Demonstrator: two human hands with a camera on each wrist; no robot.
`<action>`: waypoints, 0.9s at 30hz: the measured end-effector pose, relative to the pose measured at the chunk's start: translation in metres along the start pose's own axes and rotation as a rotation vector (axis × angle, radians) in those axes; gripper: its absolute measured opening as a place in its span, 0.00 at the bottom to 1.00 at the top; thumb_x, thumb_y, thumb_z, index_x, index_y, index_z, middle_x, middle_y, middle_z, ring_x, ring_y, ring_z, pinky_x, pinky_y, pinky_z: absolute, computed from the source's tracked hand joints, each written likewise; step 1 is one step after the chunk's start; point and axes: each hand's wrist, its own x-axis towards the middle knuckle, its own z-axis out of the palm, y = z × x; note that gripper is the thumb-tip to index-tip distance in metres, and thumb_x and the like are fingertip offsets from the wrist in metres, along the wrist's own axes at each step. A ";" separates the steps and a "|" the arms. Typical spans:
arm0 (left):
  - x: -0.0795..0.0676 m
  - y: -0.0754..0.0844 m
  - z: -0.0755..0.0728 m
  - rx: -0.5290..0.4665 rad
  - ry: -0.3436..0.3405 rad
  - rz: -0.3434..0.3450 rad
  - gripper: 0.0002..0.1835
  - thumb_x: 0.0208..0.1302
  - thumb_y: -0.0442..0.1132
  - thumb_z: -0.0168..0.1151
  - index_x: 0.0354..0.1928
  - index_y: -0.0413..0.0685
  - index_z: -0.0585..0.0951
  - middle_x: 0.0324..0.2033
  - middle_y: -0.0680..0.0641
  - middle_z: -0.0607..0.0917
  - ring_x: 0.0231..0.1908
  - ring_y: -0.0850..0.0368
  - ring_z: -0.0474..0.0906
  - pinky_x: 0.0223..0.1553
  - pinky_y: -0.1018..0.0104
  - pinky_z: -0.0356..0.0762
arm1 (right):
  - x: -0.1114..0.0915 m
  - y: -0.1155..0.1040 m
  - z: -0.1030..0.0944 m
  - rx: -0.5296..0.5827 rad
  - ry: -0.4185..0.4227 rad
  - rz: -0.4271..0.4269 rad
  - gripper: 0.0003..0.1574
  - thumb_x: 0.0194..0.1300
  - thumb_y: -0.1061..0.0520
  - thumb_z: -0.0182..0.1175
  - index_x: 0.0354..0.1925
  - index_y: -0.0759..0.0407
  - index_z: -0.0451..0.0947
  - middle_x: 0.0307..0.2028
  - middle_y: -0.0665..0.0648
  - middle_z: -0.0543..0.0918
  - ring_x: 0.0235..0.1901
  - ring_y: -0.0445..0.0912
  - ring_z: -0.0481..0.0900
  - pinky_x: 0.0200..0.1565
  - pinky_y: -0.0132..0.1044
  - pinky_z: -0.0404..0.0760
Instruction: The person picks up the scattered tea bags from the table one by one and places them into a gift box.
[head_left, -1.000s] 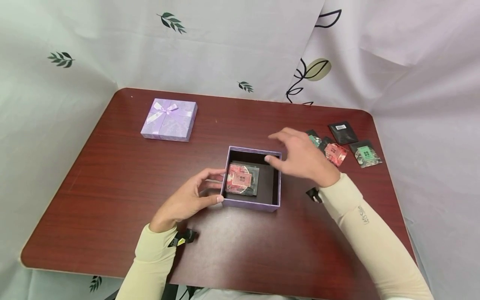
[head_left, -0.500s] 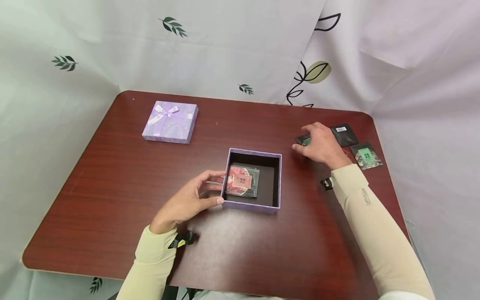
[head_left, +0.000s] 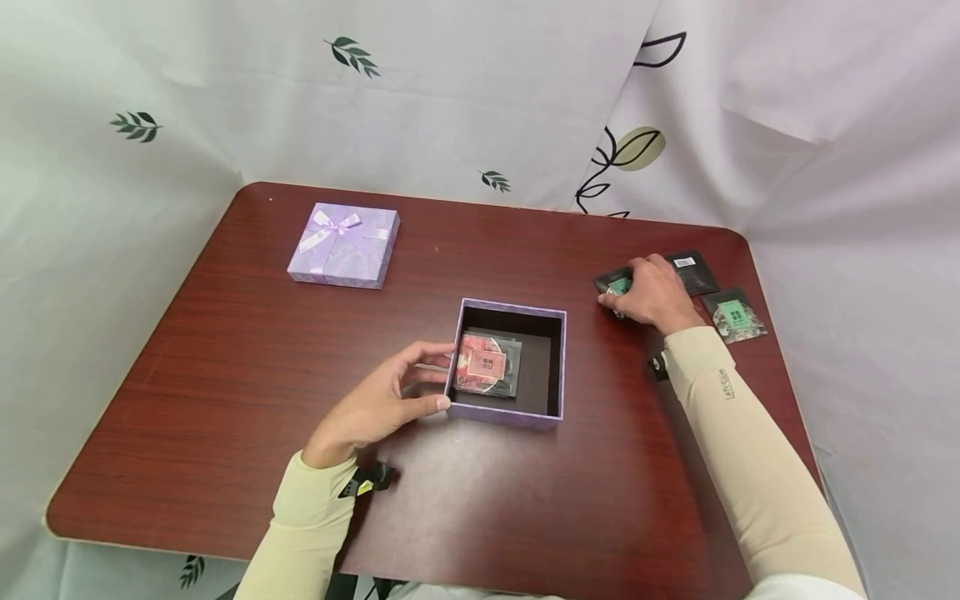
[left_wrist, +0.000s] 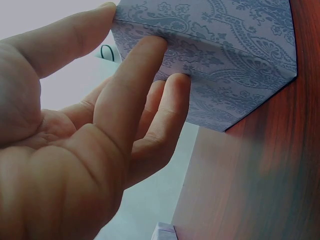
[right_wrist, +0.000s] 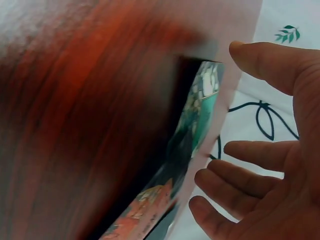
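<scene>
While the table (head_left: 225, 400) bears the box (head_left: 504, 416), my left hand (head_left: 371, 408) touches its left wall, fingers extended; my right hand (head_left: 654, 293), thumb apart from fingers, is at the green packet (head_left: 618, 286), right of the box. I judge this a pick-up, next needing an edge pinch.

Close-fitting long sleeves are worn on both arms, the left sleeve (head_left: 300, 529) seen in a pale, yellowish cream and the right sleeve (head_left: 757, 467) in a light beige. Each is finished at the wrist by a broad, plain cuff; near the right one, small dark lettering (head_left: 727, 384) is printed, apparently reading "LetsSlim." A black wrist device (head_left: 384, 476) marked by a small yellow patch (head_left: 365, 487) is worn at the left wrist, while a second black device (head_left: 658, 366) is partly hidden beneath the right cuff. Higher on the right arm, a white garment (head_left: 802, 588) is glimpsed.
</scene>
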 end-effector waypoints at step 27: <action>-0.001 0.002 0.000 -0.018 0.001 -0.013 0.38 0.67 0.30 0.72 0.77 0.52 0.69 0.69 0.37 0.76 0.68 0.37 0.77 0.56 0.62 0.81 | 0.005 0.003 0.009 -0.005 0.000 0.000 0.48 0.59 0.42 0.72 0.63 0.77 0.72 0.51 0.75 0.77 0.55 0.68 0.72 0.62 0.64 0.72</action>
